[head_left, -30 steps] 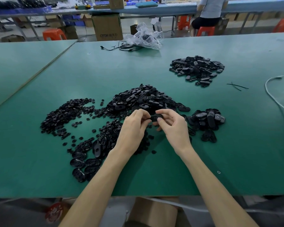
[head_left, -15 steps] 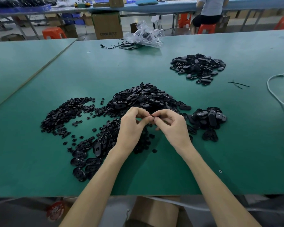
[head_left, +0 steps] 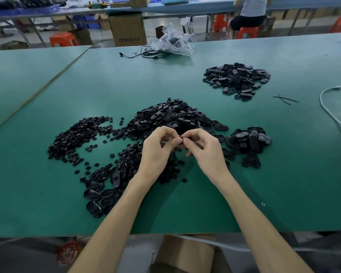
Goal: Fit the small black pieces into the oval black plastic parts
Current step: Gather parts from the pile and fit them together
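My left hand and my right hand meet fingertip to fingertip above the green table. Both pinch one small black part, mostly hidden by the fingers; I cannot tell whether it is an oval part or a small piece. A big heap of oval black parts lies just beyond the hands. Small black pieces spread in a pile to the left. More oval parts lie by my left forearm, and a small group of ovals sits to the right.
A further pile of oval parts lies at the back right, near two black ties. A white cable runs along the right edge. A clear plastic bag and black wires sit at the far edge. A person sits at another table.
Both hands have lifted slightly and drawn their fingertips closer together. The oval part seen between them earlier is now almost hidden by the fingers.
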